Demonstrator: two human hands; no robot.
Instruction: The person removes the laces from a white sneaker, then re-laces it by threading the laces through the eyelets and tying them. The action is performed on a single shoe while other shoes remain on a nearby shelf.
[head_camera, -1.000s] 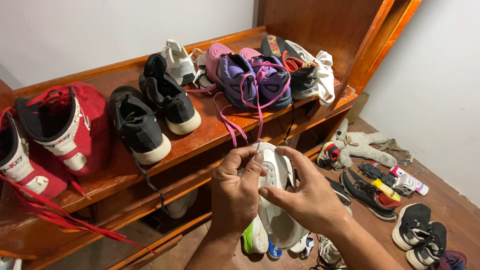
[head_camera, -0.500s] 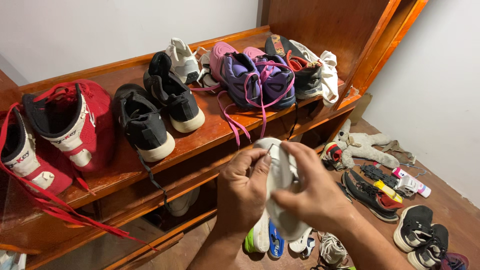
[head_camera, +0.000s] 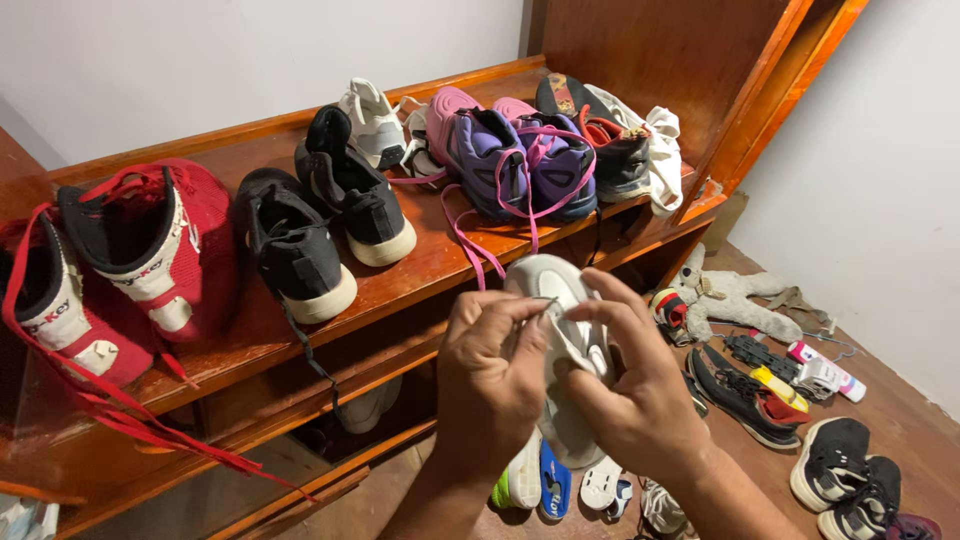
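Observation:
I hold a white sneaker (head_camera: 565, 300) upright in front of a wooden shoe shelf (head_camera: 420, 270), toe pointing up. My left hand (head_camera: 490, 385) grips its left side, thumb and forefinger pinching a thin lace end near the tongue. My right hand (head_camera: 635, 385) wraps the right side, fingers curled over the upper. Both hands hide the shoe's lower half.
On the shelf stand red-and-white high-tops (head_camera: 140, 250), a black pair (head_camera: 320, 225), white shoes (head_camera: 375, 125), purple-pink shoes with loose pink laces (head_camera: 510, 160) and a dark shoe (head_camera: 610, 145). On the floor at right lie a stuffed toy (head_camera: 730, 295), black sneakers (head_camera: 745, 395) and more shoes (head_camera: 850, 480).
The white sneaker has risen slightly and turned more toe-up. My fingers have shifted up to pinch the lace near its tongue.

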